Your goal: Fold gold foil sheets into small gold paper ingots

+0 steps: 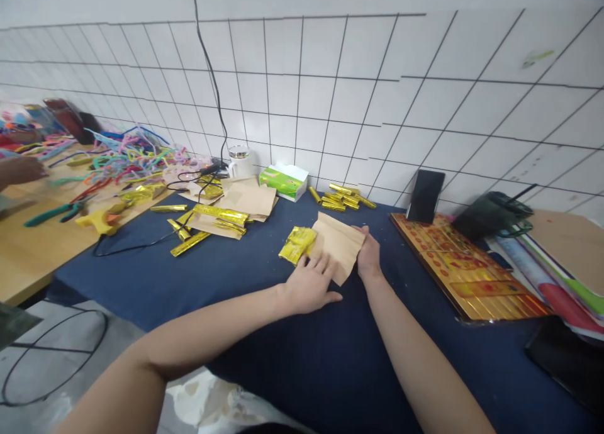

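A sheet of brown paper [340, 242] lies tilted over the dark blue cloth [236, 283]. Its right edge is gripped by my right hand [369, 253], thumb on top. My left hand [311, 285] rests palm down with fingers spread, fingertips touching the paper's lower left part and the edge of a crumpled gold foil piece [297, 244]. That foil sits against the paper's left side. Behind the paper is a pile of rolled gold foil pieces [342, 198]. More gold strips [221, 214] and brown sheets [250, 197] lie to the left.
A green tissue box [284, 181] and white mug [240, 163] stand by the wall. At left are a yellow glue gun [99, 221], pliers [54, 214], colourful pipe cleaners [132, 154] and another person's hand [21, 170]. A phone [425, 196] leans above an orange-gold packet [467, 267] at right.
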Tool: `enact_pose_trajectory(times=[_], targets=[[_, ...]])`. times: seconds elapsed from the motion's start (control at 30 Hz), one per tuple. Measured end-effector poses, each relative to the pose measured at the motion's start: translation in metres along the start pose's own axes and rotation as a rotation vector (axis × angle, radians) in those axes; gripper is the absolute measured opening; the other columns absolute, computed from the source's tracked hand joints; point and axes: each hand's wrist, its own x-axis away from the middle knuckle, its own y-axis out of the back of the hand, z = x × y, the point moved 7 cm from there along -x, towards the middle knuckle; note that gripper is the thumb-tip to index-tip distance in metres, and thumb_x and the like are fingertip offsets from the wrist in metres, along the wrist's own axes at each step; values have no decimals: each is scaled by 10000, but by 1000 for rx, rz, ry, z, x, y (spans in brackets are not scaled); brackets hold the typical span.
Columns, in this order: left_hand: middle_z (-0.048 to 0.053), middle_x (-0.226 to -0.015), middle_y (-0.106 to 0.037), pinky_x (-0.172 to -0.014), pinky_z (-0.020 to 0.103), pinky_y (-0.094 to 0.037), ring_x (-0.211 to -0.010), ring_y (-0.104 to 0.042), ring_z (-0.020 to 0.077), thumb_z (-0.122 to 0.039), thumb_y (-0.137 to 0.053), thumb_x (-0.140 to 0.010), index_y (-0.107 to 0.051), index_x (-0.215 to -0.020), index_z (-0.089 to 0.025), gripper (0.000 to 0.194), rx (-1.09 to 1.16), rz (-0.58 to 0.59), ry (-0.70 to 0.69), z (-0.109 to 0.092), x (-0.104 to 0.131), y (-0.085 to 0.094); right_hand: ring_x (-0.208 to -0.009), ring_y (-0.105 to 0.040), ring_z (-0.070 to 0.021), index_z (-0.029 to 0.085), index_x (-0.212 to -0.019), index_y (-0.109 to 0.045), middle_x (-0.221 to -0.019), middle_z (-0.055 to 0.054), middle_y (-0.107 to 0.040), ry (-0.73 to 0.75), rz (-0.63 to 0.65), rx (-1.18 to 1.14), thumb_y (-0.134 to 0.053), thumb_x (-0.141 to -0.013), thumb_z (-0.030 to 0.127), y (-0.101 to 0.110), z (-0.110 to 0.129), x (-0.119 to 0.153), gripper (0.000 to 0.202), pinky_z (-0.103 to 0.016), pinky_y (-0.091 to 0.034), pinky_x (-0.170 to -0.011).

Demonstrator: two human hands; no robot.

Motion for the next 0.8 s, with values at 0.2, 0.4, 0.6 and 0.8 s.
enact_pose_trajectory(times=[0.2,0.4,0.6,0.8], targets=[[129,-1383,-305,-995,477,-235,-1288,-225,278,-587,-347,-794,-308,-1326,-196,661,-107,25,160,45,11,-5,-700,-612,-207,157,-1043,-573,-756,-42,-668,-62,110,-159,-599,-643,564,-11,5,4,571,-329,-457,-654],[146,-1390,-277,-1023,504,-132,-1306,-142,303,-383,-552,-741,-469,-1205,-194,508,-257,-158,307,83,16,30,-686,-595,-202,152,-1031,-580,-748,-41,-646,-59,84,-119,-557,-674,579,-8,5,4,557,-325,-449,-633],[122,-1401,-235,-918,495,-305,-1267,-216,338,-279,-550,-731,-551,-1102,-240,374,-273,-138,612,148,33,38,-739,-577,-200,146,-1005,-604,-794,-49,-641,-4,85,-21,-540,-674,593,-8,4,2,560,-325,-438,-671],[130,-1058,-554,-823,336,-399,-974,-502,244,-39,-389,-710,-590,-1059,-161,420,-282,-49,576,184,48,46,-779,-566,-191,136,-958,-627,-833,-47,-640,38,80,18,-540,-662,597,-9,8,3,554,-311,-431,-697]])
